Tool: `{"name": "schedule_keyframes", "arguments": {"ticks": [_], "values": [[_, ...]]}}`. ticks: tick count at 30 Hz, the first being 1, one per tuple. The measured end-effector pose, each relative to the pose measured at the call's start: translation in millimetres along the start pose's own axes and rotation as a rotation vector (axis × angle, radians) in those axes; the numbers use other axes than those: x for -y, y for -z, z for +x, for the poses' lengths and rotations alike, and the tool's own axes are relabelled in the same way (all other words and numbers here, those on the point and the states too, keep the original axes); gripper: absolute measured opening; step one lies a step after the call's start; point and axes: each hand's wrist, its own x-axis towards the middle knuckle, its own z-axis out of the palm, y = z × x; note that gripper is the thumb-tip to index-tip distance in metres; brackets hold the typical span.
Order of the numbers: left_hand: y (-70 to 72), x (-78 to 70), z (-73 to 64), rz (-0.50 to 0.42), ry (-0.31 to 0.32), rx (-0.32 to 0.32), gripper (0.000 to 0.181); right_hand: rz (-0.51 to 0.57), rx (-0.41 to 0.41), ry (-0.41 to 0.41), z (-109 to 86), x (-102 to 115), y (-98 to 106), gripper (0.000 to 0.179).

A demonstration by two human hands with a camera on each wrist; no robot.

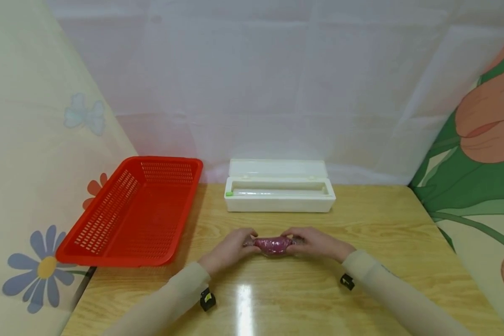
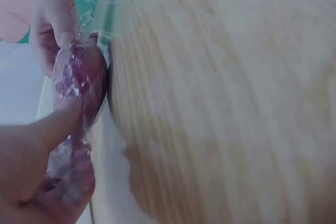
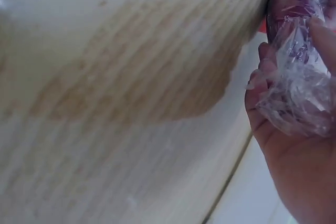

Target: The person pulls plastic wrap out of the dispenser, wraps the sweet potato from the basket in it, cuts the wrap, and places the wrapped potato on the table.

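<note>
Between both hands is a short, purple-red vegetable (image 1: 273, 245), resembling a sweet potato, wrapped in clear cling film. My left hand (image 1: 232, 249) grips its left end, where the film is bunched; in the left wrist view the left thumb (image 2: 60, 121) presses along the wrap. My right hand (image 1: 317, 242) holds the other end, and crumpled film (image 3: 302, 98) lies against its fingers in the right wrist view. Behind them stands a white cling film dispenser box (image 1: 279, 204), its lid raised, with a clear roll (image 1: 279, 192) inside and a green slider (image 1: 229, 193) at the left.
A red plastic basket (image 1: 134, 219) with slotted walls stands on the left of the wooden table (image 1: 374, 224). White cloth (image 1: 256, 84) hangs behind the table, and flower-patterned cloths hang on both sides.
</note>
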Motion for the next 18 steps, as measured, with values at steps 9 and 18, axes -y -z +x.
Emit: {"name": "schedule_keyframes", "arguments": {"ticks": [9,18], "values": [[-3.6,-19.7,-8.2,-0.038,0.104,-0.141,0.019,0.003,-0.011,-0.007,-1.2,-1,-1,0.049],[-10.6,-29.6,-6.6,-0.193,0.114,-0.173,0.008,-0.018,-0.011,-0.002,-1.7,2,0,0.049]]}}
